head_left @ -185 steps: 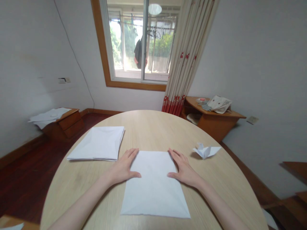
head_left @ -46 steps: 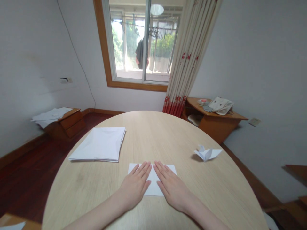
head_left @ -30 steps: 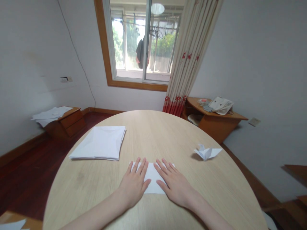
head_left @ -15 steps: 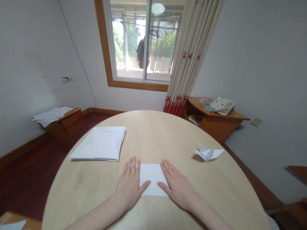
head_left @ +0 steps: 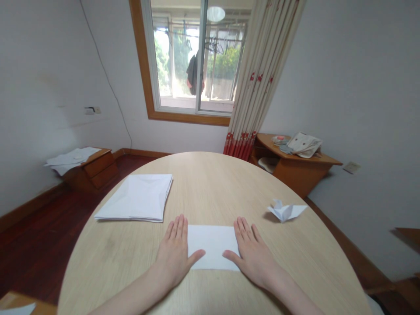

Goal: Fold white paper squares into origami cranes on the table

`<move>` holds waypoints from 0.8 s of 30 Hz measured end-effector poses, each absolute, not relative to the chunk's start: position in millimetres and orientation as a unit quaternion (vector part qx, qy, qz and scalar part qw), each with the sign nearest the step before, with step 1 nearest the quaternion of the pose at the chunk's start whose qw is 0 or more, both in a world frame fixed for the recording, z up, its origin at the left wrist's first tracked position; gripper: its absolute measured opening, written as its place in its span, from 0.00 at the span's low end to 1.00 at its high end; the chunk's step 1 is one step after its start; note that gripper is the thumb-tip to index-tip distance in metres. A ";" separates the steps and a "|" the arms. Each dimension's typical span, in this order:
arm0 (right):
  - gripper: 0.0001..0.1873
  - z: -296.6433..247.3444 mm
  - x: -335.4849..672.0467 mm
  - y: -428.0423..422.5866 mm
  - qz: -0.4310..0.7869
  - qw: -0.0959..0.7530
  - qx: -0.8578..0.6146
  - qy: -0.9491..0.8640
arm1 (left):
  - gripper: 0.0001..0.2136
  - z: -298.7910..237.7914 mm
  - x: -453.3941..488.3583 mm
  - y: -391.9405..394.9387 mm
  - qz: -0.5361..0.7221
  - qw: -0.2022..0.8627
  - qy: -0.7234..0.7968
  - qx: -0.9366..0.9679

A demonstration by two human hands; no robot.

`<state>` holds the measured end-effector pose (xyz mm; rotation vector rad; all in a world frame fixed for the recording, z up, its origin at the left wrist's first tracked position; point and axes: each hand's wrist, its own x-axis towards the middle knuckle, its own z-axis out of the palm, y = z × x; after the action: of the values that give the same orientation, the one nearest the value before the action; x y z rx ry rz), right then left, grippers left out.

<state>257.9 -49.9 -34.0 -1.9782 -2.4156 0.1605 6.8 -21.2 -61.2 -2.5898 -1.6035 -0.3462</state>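
Note:
A white rectangular sheet of paper (head_left: 212, 245) lies flat on the round wooden table (head_left: 210, 188), close in front of me. My left hand (head_left: 173, 249) rests flat along the paper's left edge, its thumb stretched over the sheet. On the opposite side my right hand (head_left: 252, 249) lies flat at the right edge, thumb also on the paper. Both hands have their fingers stretched out and grip nothing. Parts of the paper's side edges are hidden under the hands.
A stack of white paper (head_left: 136, 197) lies at the table's left. Toward the right edge sits a folded paper bird (head_left: 285, 211). Beyond the table are a corner shelf (head_left: 295, 159) holding a cloth bag (head_left: 305, 144), a low drawer cabinet (head_left: 100, 168), and a curtain (head_left: 259, 83).
My right hand has slid right to the paper's edge, uncovering more of the sheet. My left hand has shifted slightly left.

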 end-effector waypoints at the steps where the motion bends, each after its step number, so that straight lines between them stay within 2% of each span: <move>1: 0.51 -32.1 256.6 -50.1 0.055 0.001 -0.635 -0.770 | 0.46 -60.9 7.0 -21.4 -0.113 0.041 -0.533 -0.837; 5: 0.53 -25.6 252.1 -50.8 0.064 -0.015 -0.655 -0.753 | 0.51 -60.5 7.3 -21.7 -0.104 0.049 -0.564 -0.818; 11: 0.54 -35.1 259.9 -50.4 0.057 0.016 -0.650 -0.758 | 0.49 -61.9 6.7 -21.4 -0.116 0.061 -0.558 -0.820; 17: 0.52 -47.1 265.6 -46.5 0.046 0.043 -0.633 -0.772 | 0.38 -40.0 8.4 -16.4 -0.088 0.034 -0.476 -0.874; 21: 0.49 -34.4 260.5 -44.8 0.064 0.037 -0.618 -0.783 | 0.29 -23.5 9.7 -14.0 -0.080 -0.041 -0.386 -0.918; 24: 0.43 -19.6 256.9 -46.3 0.092 0.046 -0.586 -0.804 | 0.26 -13.8 10.3 -15.5 -0.063 -0.109 -0.367 -0.922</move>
<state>256.9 -46.3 -19.6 -1.7891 -2.4543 0.2801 10.3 -15.5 -13.8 -3.1147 -1.2400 -0.2140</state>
